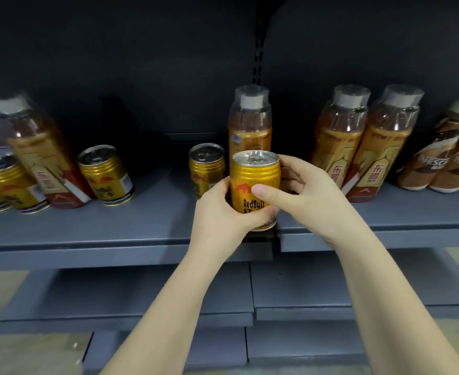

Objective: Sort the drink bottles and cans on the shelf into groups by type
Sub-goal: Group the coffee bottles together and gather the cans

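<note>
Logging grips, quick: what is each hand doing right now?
Left hand: fingers curled round the Red Bull can.
Right hand: also gripping the same can.

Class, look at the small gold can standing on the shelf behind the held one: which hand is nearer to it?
Left. The left hand sits just below that standing can; the right hand is beyond the held Red Bull can.

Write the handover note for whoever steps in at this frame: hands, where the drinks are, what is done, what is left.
Left hand and right hand both grip one Red Bull can at the shelf front, centre.
Another can and an orange bottle stand behind it.
Far left: cans mixed with a bottle.
Right: two orange bottles, then Nescafe bottles.
Left to do: gather cans together and the stray bottles with the pair.
</note>
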